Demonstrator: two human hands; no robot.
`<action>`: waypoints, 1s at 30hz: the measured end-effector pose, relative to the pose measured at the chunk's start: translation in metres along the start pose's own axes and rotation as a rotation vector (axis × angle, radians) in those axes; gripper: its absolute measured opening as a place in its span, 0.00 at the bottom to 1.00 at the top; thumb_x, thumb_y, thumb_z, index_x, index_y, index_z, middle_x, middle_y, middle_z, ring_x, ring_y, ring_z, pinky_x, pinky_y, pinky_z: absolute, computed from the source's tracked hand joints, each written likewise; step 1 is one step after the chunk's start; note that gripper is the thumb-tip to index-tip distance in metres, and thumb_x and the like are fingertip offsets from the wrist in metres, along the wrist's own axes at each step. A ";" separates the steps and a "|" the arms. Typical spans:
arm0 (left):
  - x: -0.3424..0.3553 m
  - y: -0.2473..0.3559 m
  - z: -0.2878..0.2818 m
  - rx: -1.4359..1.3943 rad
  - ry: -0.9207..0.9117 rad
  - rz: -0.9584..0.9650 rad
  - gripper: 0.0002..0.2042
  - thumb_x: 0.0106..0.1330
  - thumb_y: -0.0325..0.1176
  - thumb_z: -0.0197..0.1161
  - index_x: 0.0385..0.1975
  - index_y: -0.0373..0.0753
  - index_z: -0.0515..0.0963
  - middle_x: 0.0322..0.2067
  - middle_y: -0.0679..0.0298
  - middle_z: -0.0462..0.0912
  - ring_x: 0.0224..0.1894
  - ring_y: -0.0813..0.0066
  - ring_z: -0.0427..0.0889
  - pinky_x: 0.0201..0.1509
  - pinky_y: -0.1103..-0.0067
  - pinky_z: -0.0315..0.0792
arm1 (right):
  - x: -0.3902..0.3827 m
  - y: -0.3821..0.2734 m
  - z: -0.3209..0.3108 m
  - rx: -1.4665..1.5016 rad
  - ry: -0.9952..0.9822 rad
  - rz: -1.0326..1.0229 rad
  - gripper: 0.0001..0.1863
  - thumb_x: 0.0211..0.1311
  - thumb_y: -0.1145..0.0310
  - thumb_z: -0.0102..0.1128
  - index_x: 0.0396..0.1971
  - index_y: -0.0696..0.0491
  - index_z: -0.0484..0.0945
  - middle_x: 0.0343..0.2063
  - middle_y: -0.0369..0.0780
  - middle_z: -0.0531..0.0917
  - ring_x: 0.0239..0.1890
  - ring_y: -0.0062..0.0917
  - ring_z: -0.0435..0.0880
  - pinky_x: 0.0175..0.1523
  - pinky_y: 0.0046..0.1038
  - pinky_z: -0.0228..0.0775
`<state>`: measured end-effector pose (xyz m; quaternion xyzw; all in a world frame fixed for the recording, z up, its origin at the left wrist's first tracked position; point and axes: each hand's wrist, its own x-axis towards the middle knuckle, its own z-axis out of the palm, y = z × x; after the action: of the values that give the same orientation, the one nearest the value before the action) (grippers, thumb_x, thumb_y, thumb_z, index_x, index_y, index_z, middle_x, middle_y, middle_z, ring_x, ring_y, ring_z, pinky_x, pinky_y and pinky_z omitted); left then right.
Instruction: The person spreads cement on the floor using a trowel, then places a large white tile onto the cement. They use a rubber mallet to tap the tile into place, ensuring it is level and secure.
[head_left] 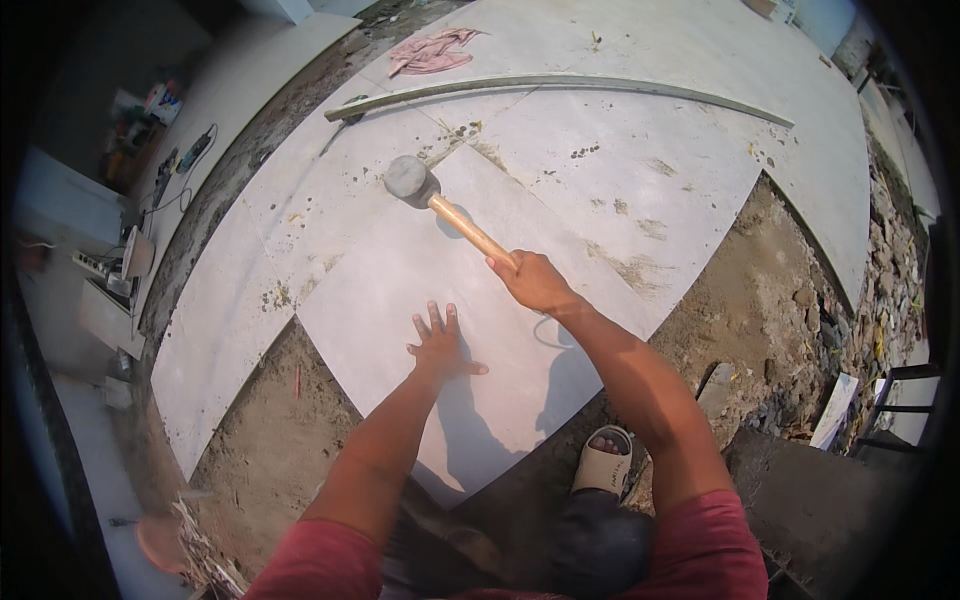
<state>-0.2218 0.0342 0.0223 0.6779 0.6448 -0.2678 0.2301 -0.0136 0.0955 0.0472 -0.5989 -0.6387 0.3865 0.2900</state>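
Observation:
My right hand (535, 283) is wrapped round the wooden handle of a rubber mallet (473, 232). Its grey head points away from me to the left, over the far part of a large pale floor tile (520, 370). Whether the head touches the tile or hovers just above it, I cannot tell. On the same tile, nearer to me, my left hand (438, 350) lies palm down with its fingers spread. This tile meets other pale tiles on its far sides. Shadows of my arms fall across its near half.
A long straightedge bar (560, 83) lies across the far tiles, with a pink cloth (432, 52) beyond it. Bare sandy ground (740, 270) borders the tiles, with rubble (885, 285) at the right. Power tools (180, 160) and a cord lie at the far left. My sandalled foot (604, 460) is close by.

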 end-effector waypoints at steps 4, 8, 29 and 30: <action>-0.009 -0.014 0.003 -0.056 -0.031 -0.043 0.71 0.38 0.63 0.78 0.75 0.43 0.32 0.75 0.48 0.25 0.75 0.35 0.27 0.65 0.37 0.56 | -0.014 -0.106 -0.035 0.207 -0.108 -0.125 0.27 0.70 0.45 0.53 0.26 0.58 0.71 0.21 0.53 0.80 0.24 0.43 0.82 0.32 0.42 0.70; -0.007 0.005 -0.004 -0.058 -0.036 -0.018 0.71 0.38 0.63 0.78 0.75 0.43 0.31 0.75 0.48 0.25 0.74 0.35 0.27 0.65 0.37 0.56 | -0.026 -0.035 0.006 0.109 0.013 -0.162 0.29 0.69 0.43 0.52 0.23 0.58 0.70 0.17 0.48 0.78 0.22 0.40 0.80 0.33 0.40 0.73; -0.059 -0.087 0.065 -0.276 -0.023 -0.300 0.76 0.34 0.67 0.77 0.73 0.31 0.29 0.75 0.48 0.24 0.76 0.44 0.30 0.73 0.50 0.50 | -0.017 -0.077 0.108 -0.106 -0.327 -0.289 0.25 0.71 0.49 0.52 0.30 0.59 0.70 0.17 0.48 0.77 0.18 0.39 0.75 0.27 0.37 0.68; -0.060 -0.086 0.065 -0.278 -0.025 -0.304 0.76 0.34 0.67 0.77 0.73 0.31 0.29 0.75 0.48 0.24 0.76 0.44 0.30 0.73 0.49 0.50 | -0.014 -0.087 0.113 -0.154 -0.380 -0.225 0.25 0.71 0.49 0.53 0.29 0.59 0.71 0.17 0.48 0.77 0.18 0.39 0.76 0.27 0.37 0.68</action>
<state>-0.3132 -0.0484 0.0161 0.5312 0.7676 -0.2163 0.2861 -0.1531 0.0661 0.0609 -0.4607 -0.7721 0.4077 0.1595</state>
